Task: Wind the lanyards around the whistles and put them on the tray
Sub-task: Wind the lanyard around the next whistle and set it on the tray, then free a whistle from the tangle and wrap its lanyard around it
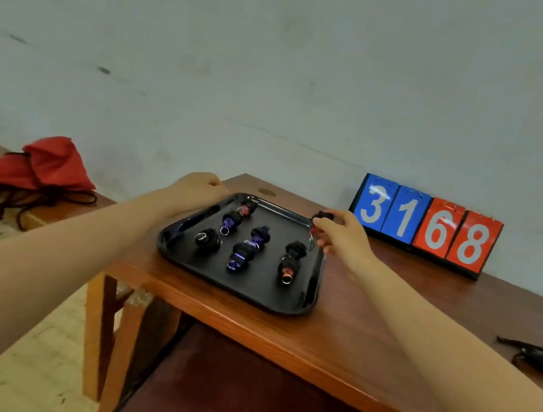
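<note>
Head view: I see seven wound whistles lying on the tray [191, 229] on the bench [351, 320].
Right hand [342, 236]: fingers pinch another wound whistle [322, 217] above the tray's far right corner.
Left hand [202, 184]: curled at the far left rim — grip unclear.
Risk: released here, it may clip the rim and the lanyard may unwind.
Remaining: loose lanyards [540, 358] at the bench's right edge — unfinished, I judge.

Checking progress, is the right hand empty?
No, the right hand pinches a wound whistle above the tray edge.
</note>
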Demonstrator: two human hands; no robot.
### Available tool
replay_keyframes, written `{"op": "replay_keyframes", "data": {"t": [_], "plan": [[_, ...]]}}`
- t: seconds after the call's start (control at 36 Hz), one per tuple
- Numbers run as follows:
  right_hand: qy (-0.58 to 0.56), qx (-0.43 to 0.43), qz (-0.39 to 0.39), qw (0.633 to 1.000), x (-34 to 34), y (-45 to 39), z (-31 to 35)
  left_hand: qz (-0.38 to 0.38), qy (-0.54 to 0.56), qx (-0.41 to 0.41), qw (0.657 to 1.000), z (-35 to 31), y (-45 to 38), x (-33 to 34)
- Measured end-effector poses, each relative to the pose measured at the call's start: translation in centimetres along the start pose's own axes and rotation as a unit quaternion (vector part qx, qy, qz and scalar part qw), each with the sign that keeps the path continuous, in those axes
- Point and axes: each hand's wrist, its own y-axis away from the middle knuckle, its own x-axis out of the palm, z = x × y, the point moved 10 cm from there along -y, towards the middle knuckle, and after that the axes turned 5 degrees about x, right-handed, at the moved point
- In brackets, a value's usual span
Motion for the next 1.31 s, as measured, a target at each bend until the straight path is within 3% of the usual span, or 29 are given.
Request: {"op": "replay_keyframes", "data": {"t": [0.11,0.22,0.5,0.72,1.03,1.17,1.31], "plan": [[0.023,0.014,0.034,0.999,4.3,-2.8,0.2,0.013,0.011,-0.047,0.999,5.0,-0.1,0.5],[0.069,0.026,0.064,0.995,6.7,-5.5,-0.2,0.005,0.008,-0.033,0.999,7.2,-0.4,1.3],[0.159,0.046,0.07,0.984,9.0,-10.1,-1.8,-0.005,0.037,-0.013,0.999,8.7,-2.2,1.7],[0.16,0.074,0.057,0.983,9.4,-11.6,-3.5,-0.01,0.038,-0.005,0.999,8.3,-1.9,1.5],[0.191,0.103,0.077,0.973,8.7,-11.1,-3.7,-0.013,0.038,-0.018,0.999,8.9,-2.1,1.8],[0.144,0.041,0.012,0.989,5.0,-10.2,-1.5,-0.078,0.086,-0.019,0.993,8.6,-1.8,0.2],[0.172,-0.02,-0.006,0.985,0.1,-6.2,0.8,-0.109,0.026,0.017,0.994,4.3,-1.1,-1.2]]}}
